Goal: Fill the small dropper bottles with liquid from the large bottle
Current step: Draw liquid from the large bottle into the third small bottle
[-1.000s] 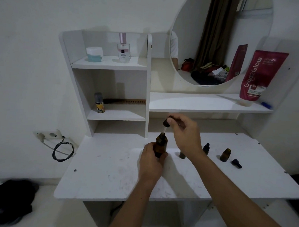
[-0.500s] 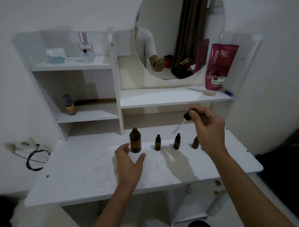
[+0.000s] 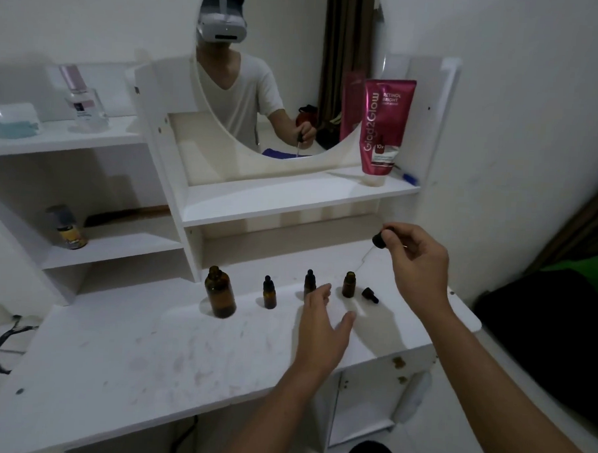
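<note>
The large amber bottle (image 3: pixel 220 293) stands uncapped on the white desk (image 3: pixel 169 350), at the left end of a row. To its right stand a capped small bottle (image 3: pixel 269 293), another capped small bottle (image 3: pixel 310 283) partly behind my fingers, and an uncapped small bottle (image 3: pixel 349 284). A loose black dropper cap (image 3: pixel 370 294) lies beside the uncapped one. My right hand (image 3: pixel 414 265) pinches the large dropper (image 3: pixel 375 245) by its black bulb, with the glass tip slanting down toward the uncapped small bottle. My left hand (image 3: pixel 322 326) hovers open over the desk, fingers near the second capped bottle.
A red tube (image 3: pixel 384 127) stands on the shelf under the round mirror (image 3: pixel 284 68). The left shelves hold a perfume bottle (image 3: pixel 82 100), a white-and-blue jar (image 3: pixel 12 119) and a small dark-capped bottle (image 3: pixel 66 228). A black cable (image 3: pixel 2 347) hangs at the far left. The desk's right edge is close to my right forearm.
My left hand has let go of the large bottle and moved right toward the small bottles. My right hand has carried the dropper to the right, above the uncapped small bottle.
</note>
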`<action>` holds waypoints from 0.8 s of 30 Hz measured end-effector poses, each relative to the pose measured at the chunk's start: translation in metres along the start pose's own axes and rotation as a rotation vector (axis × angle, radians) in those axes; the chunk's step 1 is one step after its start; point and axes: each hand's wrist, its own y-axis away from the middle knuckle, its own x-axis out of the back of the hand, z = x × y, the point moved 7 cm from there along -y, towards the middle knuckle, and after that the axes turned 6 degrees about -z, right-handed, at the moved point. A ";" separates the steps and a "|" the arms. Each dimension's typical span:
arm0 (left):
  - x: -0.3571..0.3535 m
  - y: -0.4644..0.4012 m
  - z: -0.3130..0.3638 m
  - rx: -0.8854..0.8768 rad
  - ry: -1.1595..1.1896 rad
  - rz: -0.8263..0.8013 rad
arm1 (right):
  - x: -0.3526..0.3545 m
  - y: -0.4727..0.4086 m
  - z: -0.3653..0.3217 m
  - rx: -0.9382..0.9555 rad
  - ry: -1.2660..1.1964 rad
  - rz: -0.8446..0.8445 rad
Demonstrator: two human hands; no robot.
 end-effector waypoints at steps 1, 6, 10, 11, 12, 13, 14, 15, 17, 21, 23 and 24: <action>-0.006 -0.007 0.002 0.004 -0.035 -0.005 | -0.001 -0.001 0.001 0.003 -0.005 -0.003; -0.019 -0.030 0.007 -0.001 -0.154 0.033 | -0.009 -0.006 0.008 0.027 -0.001 -0.037; -0.023 -0.046 0.008 -0.016 -0.166 0.079 | -0.017 -0.004 0.015 0.057 0.017 -0.091; -0.023 -0.049 0.008 -0.021 -0.163 0.099 | -0.018 -0.005 0.016 0.064 0.023 -0.101; -0.024 -0.052 0.008 -0.034 -0.165 0.118 | -0.020 -0.005 0.017 0.069 0.027 -0.115; -0.024 -0.054 0.007 -0.051 -0.170 0.133 | -0.023 -0.006 0.017 0.073 0.030 -0.135; -0.025 -0.056 0.006 -0.068 -0.171 0.142 | -0.025 -0.006 0.018 0.078 0.035 -0.159; -0.025 -0.057 0.005 -0.078 -0.169 0.148 | -0.029 -0.006 0.018 0.081 0.045 -0.185; -0.024 -0.057 0.004 -0.091 -0.168 0.156 | -0.035 -0.007 0.022 0.071 0.070 -0.224; -0.022 -0.056 0.006 -0.095 -0.186 0.155 | -0.042 -0.007 0.027 0.054 0.140 -0.214; -0.023 -0.056 0.005 -0.089 -0.189 0.147 | -0.044 -0.006 0.026 0.049 0.147 -0.203; -0.023 -0.056 0.004 -0.088 -0.192 0.142 | -0.044 -0.006 0.026 0.041 0.136 -0.205</action>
